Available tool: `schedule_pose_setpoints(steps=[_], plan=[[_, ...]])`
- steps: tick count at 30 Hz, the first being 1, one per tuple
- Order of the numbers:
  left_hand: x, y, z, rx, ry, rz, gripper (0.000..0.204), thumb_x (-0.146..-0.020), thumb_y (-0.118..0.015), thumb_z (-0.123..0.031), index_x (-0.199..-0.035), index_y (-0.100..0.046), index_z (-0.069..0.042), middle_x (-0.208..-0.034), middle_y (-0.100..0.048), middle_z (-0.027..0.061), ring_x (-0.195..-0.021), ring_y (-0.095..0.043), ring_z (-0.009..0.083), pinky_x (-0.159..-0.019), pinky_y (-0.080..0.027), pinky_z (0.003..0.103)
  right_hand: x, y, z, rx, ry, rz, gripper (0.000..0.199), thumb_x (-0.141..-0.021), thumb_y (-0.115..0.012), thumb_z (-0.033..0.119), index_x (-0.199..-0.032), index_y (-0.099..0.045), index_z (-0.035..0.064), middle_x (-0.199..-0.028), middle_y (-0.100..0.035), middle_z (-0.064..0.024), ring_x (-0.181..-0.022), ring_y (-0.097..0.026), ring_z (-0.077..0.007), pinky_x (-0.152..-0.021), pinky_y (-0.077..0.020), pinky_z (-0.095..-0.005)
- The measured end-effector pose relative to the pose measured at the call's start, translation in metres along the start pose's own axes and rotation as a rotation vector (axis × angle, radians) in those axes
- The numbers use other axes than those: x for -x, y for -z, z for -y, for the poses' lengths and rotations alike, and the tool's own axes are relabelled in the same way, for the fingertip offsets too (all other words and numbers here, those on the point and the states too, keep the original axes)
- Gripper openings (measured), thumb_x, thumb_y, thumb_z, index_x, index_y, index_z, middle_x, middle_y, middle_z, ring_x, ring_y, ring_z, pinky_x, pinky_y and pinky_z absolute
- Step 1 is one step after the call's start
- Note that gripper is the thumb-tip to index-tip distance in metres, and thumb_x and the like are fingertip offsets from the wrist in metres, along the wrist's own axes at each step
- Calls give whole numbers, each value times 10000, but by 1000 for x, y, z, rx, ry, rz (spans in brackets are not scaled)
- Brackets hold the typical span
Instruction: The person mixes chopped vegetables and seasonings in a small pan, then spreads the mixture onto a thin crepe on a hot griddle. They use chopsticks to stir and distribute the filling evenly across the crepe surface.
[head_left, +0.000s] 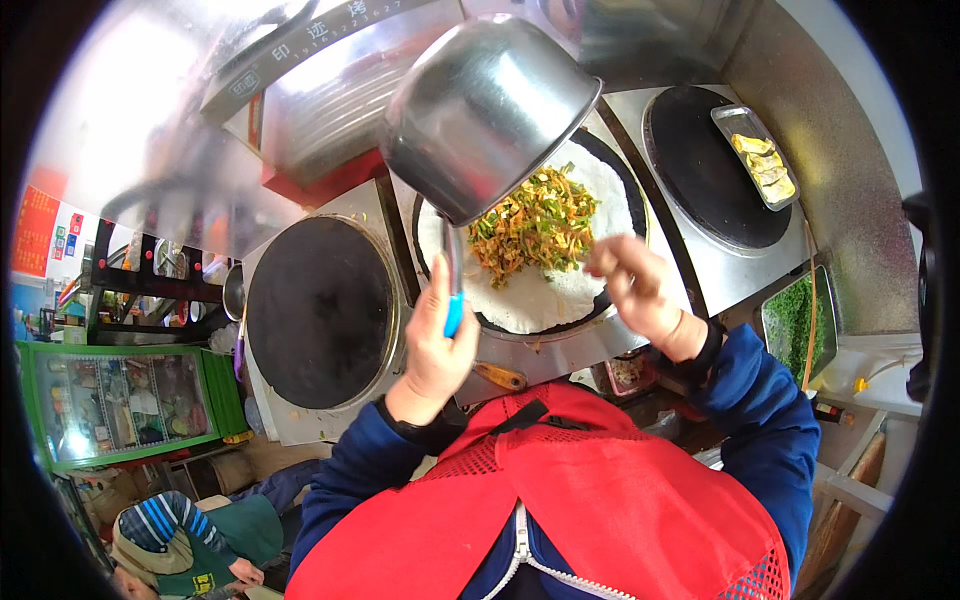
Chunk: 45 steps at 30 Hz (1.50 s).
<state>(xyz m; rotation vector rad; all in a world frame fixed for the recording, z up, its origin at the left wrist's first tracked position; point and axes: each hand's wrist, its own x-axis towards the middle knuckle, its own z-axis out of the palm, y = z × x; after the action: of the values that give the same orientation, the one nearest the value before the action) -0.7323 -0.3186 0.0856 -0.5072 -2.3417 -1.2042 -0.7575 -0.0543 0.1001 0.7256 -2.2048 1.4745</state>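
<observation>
While the left hand (437,340) grips the blue-ended handle (455,314) of a tilted metal pot (490,110), its mouth turned toward the heap, chopped vegetable filling (535,225) lies on a white flatbread (608,185) on the middle griddle (632,185). The right hand (645,295), fingers partly curled, hangs near the filling; whether it holds anything cannot be told. Right: a second griddle (690,155) bearing a metal tray (737,121) of yellow food (765,168).
</observation>
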Motion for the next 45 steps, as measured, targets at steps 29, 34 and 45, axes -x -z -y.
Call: schedule_pose_setpoints(steps=[29,34,45], plan=[[2,29,-23,1163,929,333,810,-873,-492,-10,-1514,-98,-310,-799,-452,36,-441,-375,56,-369,-297,194,-55,-5,40,-72,-287,-238,139,-888,-629,109,-777,-583,38,-588,-577,-64,-486,-538,-130,-473,-421,-275],[13,15,-15,1176,869,326,771,-886,-490,-2,-1503,-162,-328,-799,-468,39,-434,-379,64,-371,-316,204,-77,-18,71,120,0,-320,73,-823,-647,87,-830,-585,50,-665,-545,-119,-608,-567,-281,-541,-468,-365],[21,24,-4,1026,801,321,839,-862,-461,84,-1523,-76,-261,-822,-476,36,-489,-434,81,-427,-369,231,-12,-21,44,253,227,-140,254,-677,-644,26,-922,-591,68,-779,-566,-90,-673,-599,-282,-541,-504,-362]])
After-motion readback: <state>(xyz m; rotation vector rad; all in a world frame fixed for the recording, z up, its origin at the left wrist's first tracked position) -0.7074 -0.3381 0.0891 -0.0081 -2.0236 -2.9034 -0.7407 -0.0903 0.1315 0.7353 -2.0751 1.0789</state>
